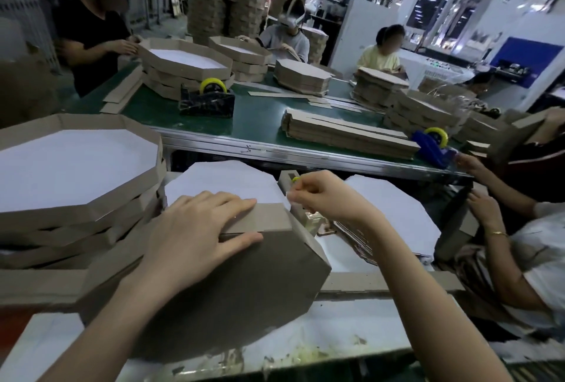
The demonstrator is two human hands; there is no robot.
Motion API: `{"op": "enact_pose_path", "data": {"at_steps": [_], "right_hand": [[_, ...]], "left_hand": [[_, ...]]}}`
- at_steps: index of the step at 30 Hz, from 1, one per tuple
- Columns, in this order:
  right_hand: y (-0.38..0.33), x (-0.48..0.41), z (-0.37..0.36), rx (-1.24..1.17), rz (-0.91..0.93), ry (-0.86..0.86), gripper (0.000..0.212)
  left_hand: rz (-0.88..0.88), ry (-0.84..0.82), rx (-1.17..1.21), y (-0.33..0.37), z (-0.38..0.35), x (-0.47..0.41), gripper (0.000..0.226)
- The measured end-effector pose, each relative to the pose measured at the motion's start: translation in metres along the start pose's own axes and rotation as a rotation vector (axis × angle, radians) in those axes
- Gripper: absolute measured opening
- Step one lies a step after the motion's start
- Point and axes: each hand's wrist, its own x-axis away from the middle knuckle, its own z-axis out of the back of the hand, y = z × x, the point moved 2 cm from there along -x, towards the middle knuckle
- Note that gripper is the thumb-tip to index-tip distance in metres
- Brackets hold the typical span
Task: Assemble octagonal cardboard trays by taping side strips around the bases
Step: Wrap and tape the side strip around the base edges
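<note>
My left hand (195,229) lies flat with straight fingers, pressing the side strip (269,219) down against the upper edge of the tray (244,284); the thumb rests lower, on the brown base. The tray stands tilted on the table (336,336) right in front of me, brown underside towards me, white inside facing away. The strip's long axis runs left to right under my fingers, then folds at the upper right corner and comes down the right-hand side towards me. My right hand (324,195) is just beyond that corner, fingers curled into a pinch at the tape dispenser (289,181); I cannot tell whether tape is already between them. The next piece of tape, I judge, belongs on the strip just right of my left fingertips, between the two hands; the right hand is the nearer one and need only come back a little leftwards. The stack of finished trays (122,198) sits to my left, touching nothing I hold.
</note>
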Motion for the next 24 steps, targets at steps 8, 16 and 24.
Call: {"op": "enact_pose_path", "data": {"at_steps": [8,16,24], "right_hand": [[-0.046,0.009,0.007,-0.171,0.271,-0.279,0.012],[-0.058,0.007,-0.003,-0.014,0.330,-0.372,0.009],[-0.054,0.009,0.000,0.002,0.301,-0.305,0.008]], "left_hand": [[0.094,0.000,0.249,-0.003,-0.003,0.000,0.068],[0.052,0.029,0.285,0.003,0.005,0.003,0.048],[0.030,0.013,0.218,0.001,0.003,0.004,0.034]]}}
